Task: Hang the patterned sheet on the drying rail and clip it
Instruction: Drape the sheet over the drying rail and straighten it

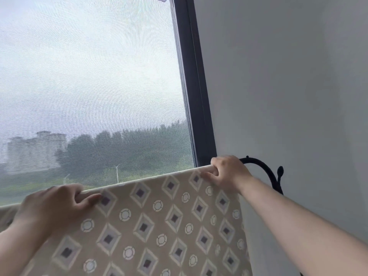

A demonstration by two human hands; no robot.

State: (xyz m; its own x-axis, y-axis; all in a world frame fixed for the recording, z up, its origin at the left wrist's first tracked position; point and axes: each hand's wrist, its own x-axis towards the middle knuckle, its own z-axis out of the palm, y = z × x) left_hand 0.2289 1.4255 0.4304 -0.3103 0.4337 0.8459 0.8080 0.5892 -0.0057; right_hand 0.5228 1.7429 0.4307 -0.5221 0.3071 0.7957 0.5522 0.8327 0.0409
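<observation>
Patterned sheet (151, 226) draped over drying rail (258, 164), beige with diamonds and rings, front hanging toward camera. Left hand (57, 204) and right hand (227, 172) well apart, each gripping top fold, fingers curled over, thumb on front. Black curved rail end bare just beside right hand. Behind: mesh window screen (89, 86), dark frame (195, 96), grey wall (288, 76); hazy trees (119, 148) outside.

Left hand (59, 204) and right hand (225, 172) raised on outstretched arms, fingers curled (thumbs in front)
</observation>
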